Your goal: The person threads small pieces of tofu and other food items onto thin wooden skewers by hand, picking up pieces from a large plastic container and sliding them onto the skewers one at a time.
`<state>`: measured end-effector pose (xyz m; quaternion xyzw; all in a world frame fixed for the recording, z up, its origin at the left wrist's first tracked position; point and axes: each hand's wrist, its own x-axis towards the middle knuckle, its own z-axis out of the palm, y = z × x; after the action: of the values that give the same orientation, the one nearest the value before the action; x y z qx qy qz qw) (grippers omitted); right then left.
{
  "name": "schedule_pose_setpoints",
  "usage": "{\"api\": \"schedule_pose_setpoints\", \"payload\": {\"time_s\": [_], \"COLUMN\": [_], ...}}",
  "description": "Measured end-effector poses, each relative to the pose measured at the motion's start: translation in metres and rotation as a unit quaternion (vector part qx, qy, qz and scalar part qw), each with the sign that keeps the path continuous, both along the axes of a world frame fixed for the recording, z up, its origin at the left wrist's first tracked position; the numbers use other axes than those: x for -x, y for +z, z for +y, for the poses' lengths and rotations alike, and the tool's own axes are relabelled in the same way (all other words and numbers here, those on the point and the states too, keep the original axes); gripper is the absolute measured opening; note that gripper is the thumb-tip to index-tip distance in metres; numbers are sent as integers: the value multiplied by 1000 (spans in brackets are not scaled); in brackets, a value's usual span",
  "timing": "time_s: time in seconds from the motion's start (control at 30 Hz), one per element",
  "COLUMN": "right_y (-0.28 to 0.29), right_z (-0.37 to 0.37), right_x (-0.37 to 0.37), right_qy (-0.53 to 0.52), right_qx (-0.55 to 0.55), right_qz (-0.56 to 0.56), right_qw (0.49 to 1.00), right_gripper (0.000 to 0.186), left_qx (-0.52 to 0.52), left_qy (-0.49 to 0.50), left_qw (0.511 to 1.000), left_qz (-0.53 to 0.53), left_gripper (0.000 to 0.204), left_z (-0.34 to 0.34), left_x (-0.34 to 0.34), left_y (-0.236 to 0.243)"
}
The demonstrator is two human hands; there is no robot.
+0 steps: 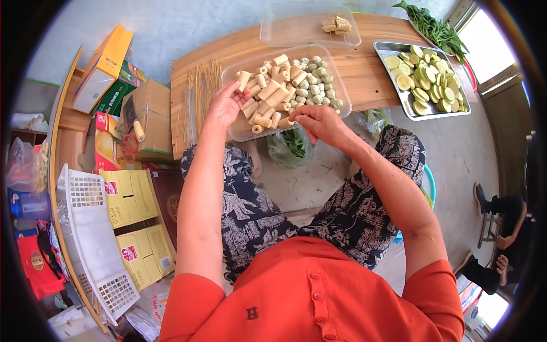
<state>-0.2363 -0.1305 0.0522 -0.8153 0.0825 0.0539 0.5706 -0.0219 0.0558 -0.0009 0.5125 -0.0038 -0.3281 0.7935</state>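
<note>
The left hand [227, 105] is half open, its thumb and fingertips lightly around a pale roll [244, 81] near the left side of a clear plastic tray [236, 130]. The right hand [322, 123] has its fingers curled and bunched at the tray's near side, next to the end of another roll [286, 122] — whether it grips that one, I cannot tell.

The other rolls lie heaped in the tray's left and middle, with green balls [314, 80] on the right. The tray seems to reach the near edge of the wooden table [364, 85], so a downward push from the right wrist might tip it, and a nudged roll could drop towards the bag of greens [294, 145] below. Too tight a pinch might crush or split the held roll.

Thin sticks [200, 94] lie left of the tray — a swing of the left arm could scatter them. Behind is a second clear tub [285, 33]; farther right, a metal tray [439, 115] bears green slices [427, 80].
</note>
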Motion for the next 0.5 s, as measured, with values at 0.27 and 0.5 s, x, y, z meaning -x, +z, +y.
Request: {"api": "schedule_pose_setpoints", "payload": {"time_s": [0.27,0.5], "right_y": [-5,-6], "right_z": [3,4], "right_x": [-4,-5], "right_qy": [7,6], "right_qx": [-9,-8], "right_qz": [2,2], "right_qw": [1000,1000], "right_gripper": [21,21], "left_qx": [32,25], "left_qy": [3,0], "left_qw": [998,998], "left_qz": [51,60], "left_gripper": [26,24], "left_z": [-6,-7], "left_x": [3,3], "left_y": [4,4]}}
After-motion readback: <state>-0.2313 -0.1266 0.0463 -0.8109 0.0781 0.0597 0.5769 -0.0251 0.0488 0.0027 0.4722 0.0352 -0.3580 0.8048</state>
